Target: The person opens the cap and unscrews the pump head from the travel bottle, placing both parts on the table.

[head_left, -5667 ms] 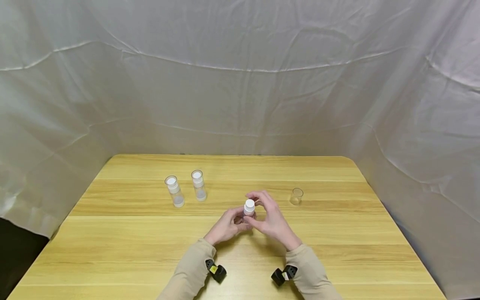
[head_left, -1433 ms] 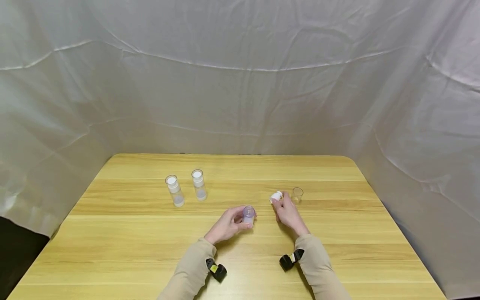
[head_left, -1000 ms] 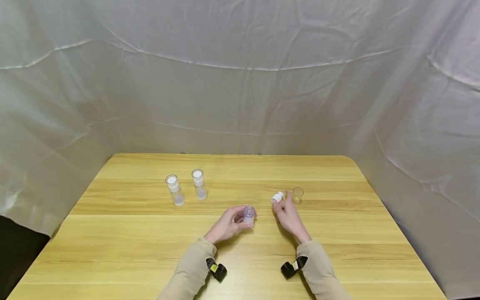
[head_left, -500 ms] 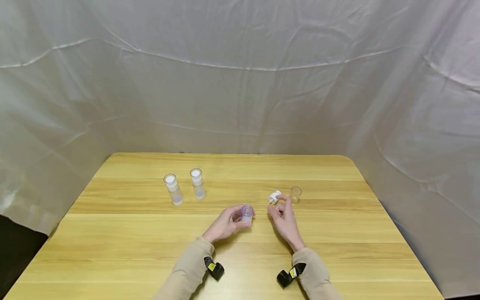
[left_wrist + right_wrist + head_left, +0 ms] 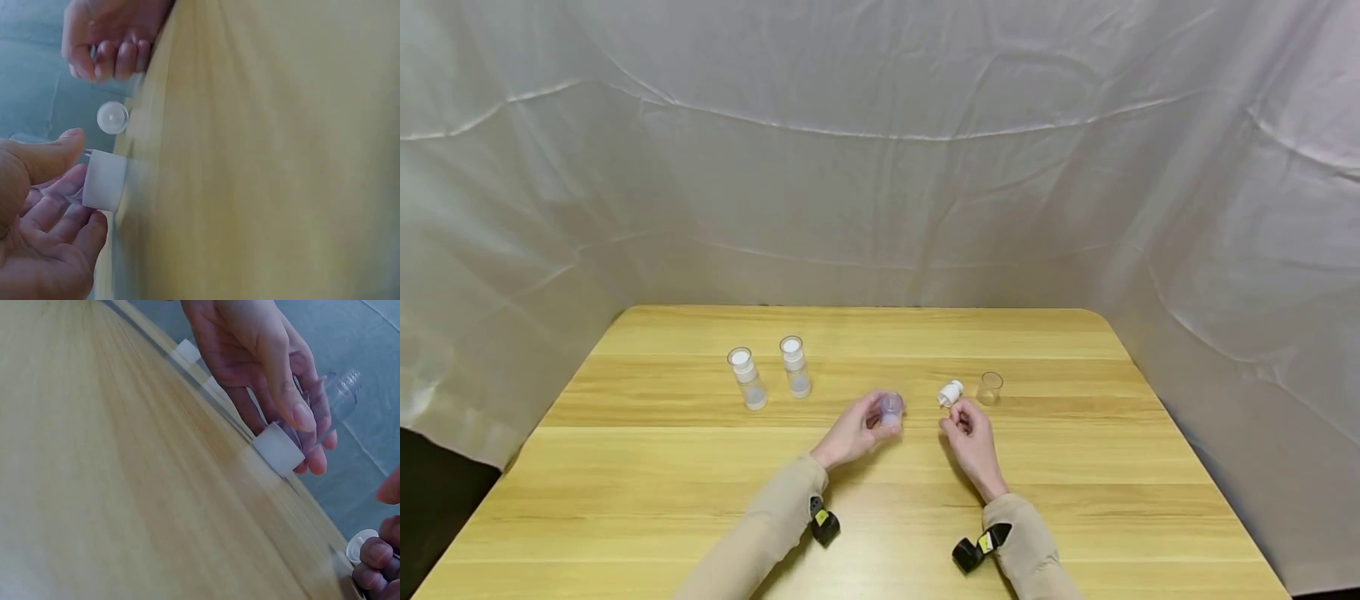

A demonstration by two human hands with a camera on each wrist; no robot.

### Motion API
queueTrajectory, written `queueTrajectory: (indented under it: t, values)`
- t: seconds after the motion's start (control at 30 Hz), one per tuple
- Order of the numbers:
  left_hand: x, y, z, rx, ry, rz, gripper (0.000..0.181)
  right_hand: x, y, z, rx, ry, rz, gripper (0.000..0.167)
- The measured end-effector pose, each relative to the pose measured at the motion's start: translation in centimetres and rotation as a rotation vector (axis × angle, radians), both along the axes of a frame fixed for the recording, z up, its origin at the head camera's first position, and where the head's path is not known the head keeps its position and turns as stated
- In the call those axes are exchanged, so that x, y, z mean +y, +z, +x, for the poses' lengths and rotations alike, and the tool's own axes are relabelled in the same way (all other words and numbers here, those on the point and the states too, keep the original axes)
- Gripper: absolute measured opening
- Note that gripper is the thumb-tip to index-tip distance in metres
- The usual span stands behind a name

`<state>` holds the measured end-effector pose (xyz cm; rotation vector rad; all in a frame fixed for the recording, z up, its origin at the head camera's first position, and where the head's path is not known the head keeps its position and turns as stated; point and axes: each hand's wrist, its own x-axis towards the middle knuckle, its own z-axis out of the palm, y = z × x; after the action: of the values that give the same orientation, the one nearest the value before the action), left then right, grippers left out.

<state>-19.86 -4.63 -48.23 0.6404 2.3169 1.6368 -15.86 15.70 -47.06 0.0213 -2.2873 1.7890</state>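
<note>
My left hand [image 5: 850,433] holds a clear bottle [image 5: 340,397] with a white base [image 5: 105,180] between thumb and fingers. The bottle's threaded neck is bare in the right wrist view. On the table to its right lies a white pump top [image 5: 951,392], tipped on its side. My right hand [image 5: 972,442] is just in front of the pump top, with fingers loosely curled and nothing seen in them. A small gap parts it from the pump top in the left wrist view. A clear cap [image 5: 990,389] stands just right of the pump top.
Two clear bottles with white tops, one at the left [image 5: 747,379] and another bottle [image 5: 795,367] beside it, stand upright toward the back left. The wooden table [image 5: 880,333] ends at a grey hanging cloth [image 5: 880,208] on the back and sides.
The white pump top was on the bottle earlier; afterwards my right hand held it at the right, and now has let go of it. My left hand has moved slightly forward with the bottle.
</note>
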Motion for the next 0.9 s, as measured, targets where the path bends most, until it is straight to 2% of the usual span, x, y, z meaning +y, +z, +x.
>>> queueTrajectory:
  t: [0.13,0.33,0.47,0.63,0.77,0.9]
  values:
    - [-0.1,0.1,-1.2,-0.029,0.066,-0.006,0.052,-0.1,0.0,-0.1,-0.004,0.015,-0.007,0.016]
    - [0.2,0.0,-3.3,-0.026,0.101,0.034,0.050,0.0,0.1,-0.1,-0.011,0.014,-0.003,0.016]
    - [0.2,-0.1,-4.3,-0.024,0.134,0.048,0.049,-0.1,0.0,-0.1,-0.011,0.018,-0.010,0.016]
    - [0.3,-0.2,-4.9,-0.028,0.169,0.033,0.048,-0.2,0.0,-0.3,0.003,0.015,-0.020,0.019]
    - [0.3,-0.1,-5.0,-0.036,0.196,0.019,0.047,-0.4,0.0,-0.2,0.027,0.013,-0.023,0.019]
    - [0.5,0.1,-5.0,-0.048,0.226,0.016,0.048,-0.6,0.2,-0.2,0.015,0.012,-0.030,0.016]
